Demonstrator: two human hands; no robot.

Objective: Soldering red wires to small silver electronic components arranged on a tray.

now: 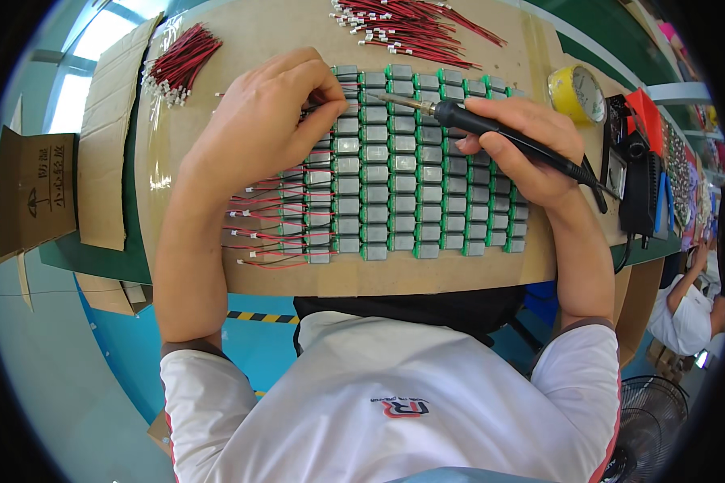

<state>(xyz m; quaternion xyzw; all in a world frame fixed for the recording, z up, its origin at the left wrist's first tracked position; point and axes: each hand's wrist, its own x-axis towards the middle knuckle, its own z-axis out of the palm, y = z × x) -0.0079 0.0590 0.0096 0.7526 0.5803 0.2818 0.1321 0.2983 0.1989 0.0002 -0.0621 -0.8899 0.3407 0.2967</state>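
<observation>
Rows of grey rectangular blocks with green circuit-board edges (374,173) lie close together on the brown work surface. My left hand (270,113) is over their upper left part, thumb and forefinger pinched on a thin wire lead that the fingers mostly hide. In my right hand (540,149) is a black-handled soldering iron (469,120). Its metal tip points left, over the upper rows and a short way from my left fingertips. Several red and black wire leads with white connectors (250,213) stick out leftward from the leftmost column, below my left hand.
One bundle of red and black leads (189,60) lies at the far left, a larger pile (411,28) at the back. A yellow tape roll (573,92) and a black device (638,193) are at right. A cardboard box (36,189) stands left; another person (685,314) is far right.
</observation>
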